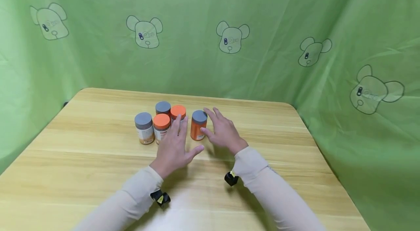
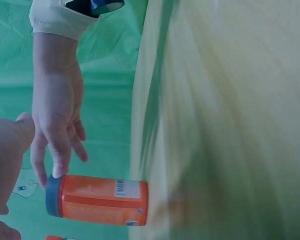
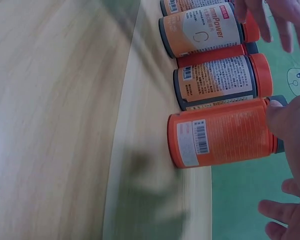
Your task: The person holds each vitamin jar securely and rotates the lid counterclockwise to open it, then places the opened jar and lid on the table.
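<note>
An orange jar with a grey lid (image 1: 197, 131) stands upright on the wooden table. My right hand (image 1: 225, 134) is beside it on the right, fingers spread and thumb near the lid; whether it touches the jar I cannot tell. Left of that jar, my left hand (image 1: 173, 151) hovers with extended fingers and thumb apart, holding nothing. Its fingers partly cover two orange-lidded jars, a nearer one (image 1: 162, 121) and a farther one (image 1: 178, 110). In the right wrist view the orange jar (image 3: 222, 132) shows a barcode label, and the right thumb overlaps its lid.
Farther left stands a grey-lidded jar (image 1: 144, 129) with a pale label. Behind the cluster is another grey-lidded jar (image 1: 163, 108), mostly hidden. A green curtain (image 1: 190, 67) with mouse-head drawings hangs beyond the table's (image 1: 82, 172) back and right edges.
</note>
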### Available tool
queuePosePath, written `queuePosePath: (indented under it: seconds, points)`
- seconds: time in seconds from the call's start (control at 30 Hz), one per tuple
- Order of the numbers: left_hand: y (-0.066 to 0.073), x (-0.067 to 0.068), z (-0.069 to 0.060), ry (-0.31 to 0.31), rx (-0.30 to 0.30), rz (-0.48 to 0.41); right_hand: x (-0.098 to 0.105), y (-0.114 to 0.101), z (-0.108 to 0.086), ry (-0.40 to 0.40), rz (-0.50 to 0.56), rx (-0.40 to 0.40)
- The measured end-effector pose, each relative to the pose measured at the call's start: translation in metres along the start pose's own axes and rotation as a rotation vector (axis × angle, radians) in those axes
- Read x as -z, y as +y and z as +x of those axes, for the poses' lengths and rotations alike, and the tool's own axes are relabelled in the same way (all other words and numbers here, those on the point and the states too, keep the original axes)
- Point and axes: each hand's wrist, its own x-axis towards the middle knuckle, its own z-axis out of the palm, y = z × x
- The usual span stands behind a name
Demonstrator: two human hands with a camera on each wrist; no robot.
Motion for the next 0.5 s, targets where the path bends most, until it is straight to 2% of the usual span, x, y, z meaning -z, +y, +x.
queuePosePath:
  seconds: [0.23, 0.5]
  points:
    - [0.0006, -0.0045, -0.0022, -0.141, 0.14, -0.183, -0.007, -0.0064, 0.0025, -0.062, 0.068, 0.003]
    - [-0.0026, -0.0101, -0.001, -0.157, 0.203, -0.297, -0.0099, -0.0078, 0.004, -0.04, 0.128, 0.038]
